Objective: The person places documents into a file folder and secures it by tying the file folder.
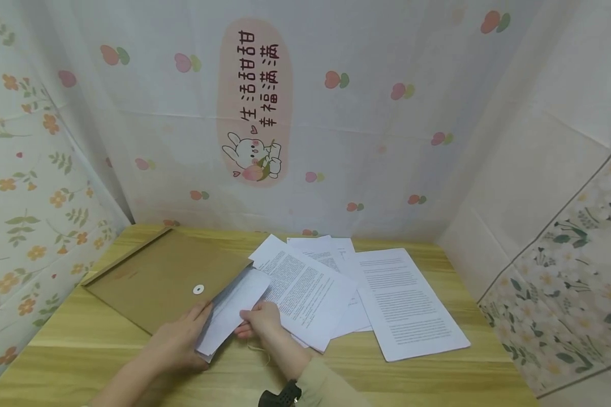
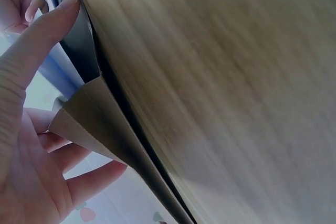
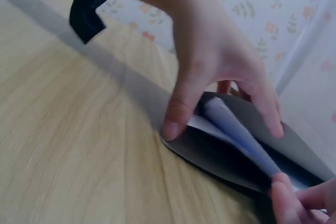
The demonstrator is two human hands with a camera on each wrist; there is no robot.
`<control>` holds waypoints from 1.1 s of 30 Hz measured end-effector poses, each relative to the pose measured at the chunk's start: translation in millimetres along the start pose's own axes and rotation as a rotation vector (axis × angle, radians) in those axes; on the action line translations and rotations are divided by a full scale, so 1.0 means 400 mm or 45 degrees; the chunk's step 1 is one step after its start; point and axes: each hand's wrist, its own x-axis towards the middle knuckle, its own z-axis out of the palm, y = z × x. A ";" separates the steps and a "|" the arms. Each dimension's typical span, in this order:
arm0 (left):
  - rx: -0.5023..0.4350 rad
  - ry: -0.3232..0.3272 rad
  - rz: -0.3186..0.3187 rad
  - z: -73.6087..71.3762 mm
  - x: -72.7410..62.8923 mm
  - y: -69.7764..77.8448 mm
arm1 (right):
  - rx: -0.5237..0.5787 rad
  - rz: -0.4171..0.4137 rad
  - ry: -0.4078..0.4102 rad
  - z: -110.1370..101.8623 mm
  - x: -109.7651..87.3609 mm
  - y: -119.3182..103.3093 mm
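A brown paper document envelope (image 1: pixel 158 277) with a white round button (image 1: pixel 198 289) lies tilted on the left of the table, its mouth facing right. My left hand (image 1: pixel 179 339) grips the mouth's near corner, fingers over the upper layer and thumb (image 3: pixel 173 129) at the lower edge, so the mouth gapes. White sheets of paper (image 1: pixel 236 311) stick partly out of that mouth. My right hand (image 1: pixel 263 321) pinches their outer edge between thumb and fingers, also seen in the right wrist view. How far the sheets reach inside is hidden.
Several loose printed sheets (image 1: pixel 305 282) overlap right of the envelope. A further printed stack (image 1: pixel 412 305) lies beyond them. A thin string (image 1: pixel 258 347) hangs below my right hand. Patterned cloth (image 1: pixel 377 141) closes off the table's back and sides.
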 end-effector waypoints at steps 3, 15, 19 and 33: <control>0.011 0.015 0.015 0.002 0.000 -0.003 | -0.098 -0.082 0.058 0.003 0.004 -0.003; 0.012 -0.035 -0.010 0.002 0.004 -0.004 | -0.111 -0.077 0.017 0.018 0.010 -0.033; 0.011 -0.032 -0.010 0.001 0.007 -0.005 | -0.080 -0.053 0.025 0.032 0.023 -0.044; -0.053 -0.044 0.018 0.002 0.002 0.003 | 0.069 0.046 0.019 0.053 0.067 -0.026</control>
